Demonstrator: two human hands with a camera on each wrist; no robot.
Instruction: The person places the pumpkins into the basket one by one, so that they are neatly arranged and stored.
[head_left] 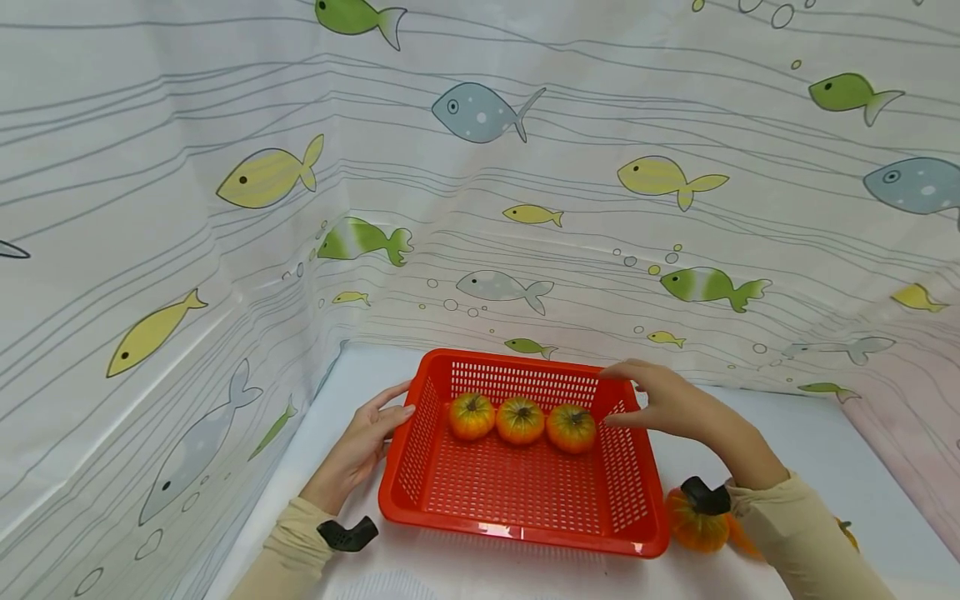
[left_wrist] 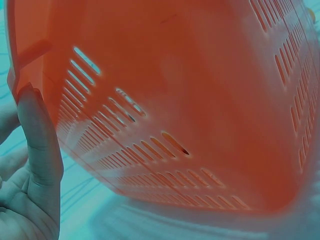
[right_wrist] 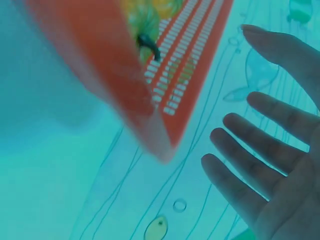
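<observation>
Left hand (head_left: 365, 437) touches the basket (head_left: 525, 533) (pinching or not, I cannot tell); right hand (head_left: 670, 402) is spread nearby; better support evenly, so pumpkins (head_left: 520, 422) between them stay still.

Screened-off spot, type unclear, fish-print sheeting (head_left: 465, 183), wht tbl (head_left: 795, 442)

The basket (head_left: 517, 533), at 6 o'clock in the head view, appears to be moulded plastic: glossy rim, smooth perforated walls. Pumpkins (head_left: 521, 423) inside it: smooth, ribbed skin with slight sheen. Backdrop (head_left: 585, 250), 12 o'clock: creased printed sheet, soft sheen. Sleeve (head_left: 810, 533), 4 o'clock: wrinkled matt cloth. Wrist device (head_left: 347, 534), 7 o'clock: dark, plastic-like. Table (head_left: 795, 442), 4 o'clock: smooth, matt.
</observation>
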